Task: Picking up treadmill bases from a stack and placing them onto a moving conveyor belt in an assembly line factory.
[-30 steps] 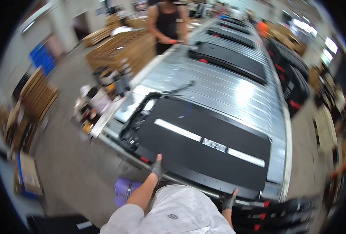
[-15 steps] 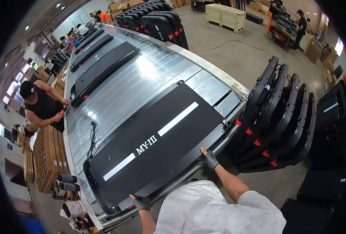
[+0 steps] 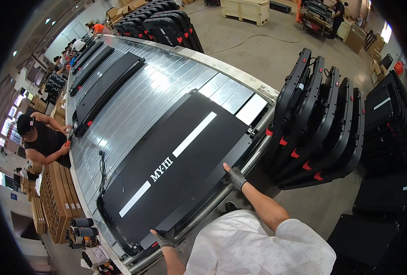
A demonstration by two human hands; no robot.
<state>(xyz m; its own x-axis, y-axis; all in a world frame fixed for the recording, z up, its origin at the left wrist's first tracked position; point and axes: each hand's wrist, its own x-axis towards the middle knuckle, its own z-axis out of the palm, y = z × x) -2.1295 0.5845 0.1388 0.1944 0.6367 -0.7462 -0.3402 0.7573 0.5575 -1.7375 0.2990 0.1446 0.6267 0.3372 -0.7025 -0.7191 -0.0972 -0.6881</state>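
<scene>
Standing at the left of a long metal table [image 3: 176, 75], one co-worker [image 3: 40, 143] in a black top and cap holds one orange-handled tool [image 3: 67, 143] beside a stack of brown cardboard [image 3: 59, 197]. At least three black boards [image 3: 106, 89] lie farther along the table. One large black board [image 3: 189, 149] lies flat at its near end, two white stripes on top, one loose cable [image 3: 103, 170] at its left end. The top looks done; the loose cable and seemingly uncovered left end suggest work remains there. Two gloved hands meet its near edge, the left hand [image 3: 164, 239] toward the left corner, the right hand [image 3: 235, 178] farther right; thumbs lie on top, but how tightly the hidden fingers close cannot be told. At right, five upright boards [image 3: 288, 94] with red feet appear further along.
</scene>
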